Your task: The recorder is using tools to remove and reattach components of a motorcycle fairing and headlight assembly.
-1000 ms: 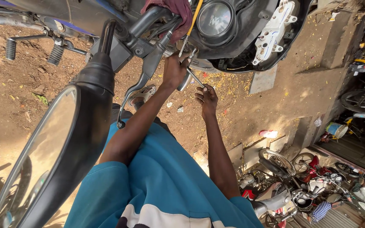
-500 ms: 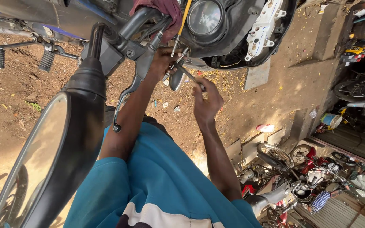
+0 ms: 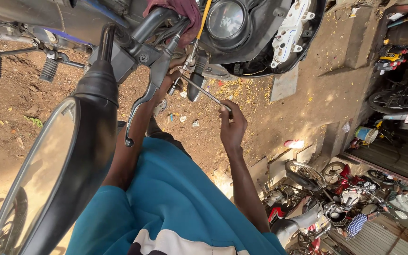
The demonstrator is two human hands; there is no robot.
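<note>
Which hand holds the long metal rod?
The right hand grips the thin metal rod by its near end; the left hand is up at the handlebar instead.

The right hand (image 3: 232, 123) grips a thin metal wrench (image 3: 203, 89) reaching under the motorcycle handlebar (image 3: 149, 23). The left hand (image 3: 172, 75) steadies the fitting beside the brake lever (image 3: 145, 97).

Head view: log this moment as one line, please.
left hand: at handlebar clamp by brake lever | right hand: gripping metal rod tool | motorcycle: headlight cowl open | ground: dirt
</note>
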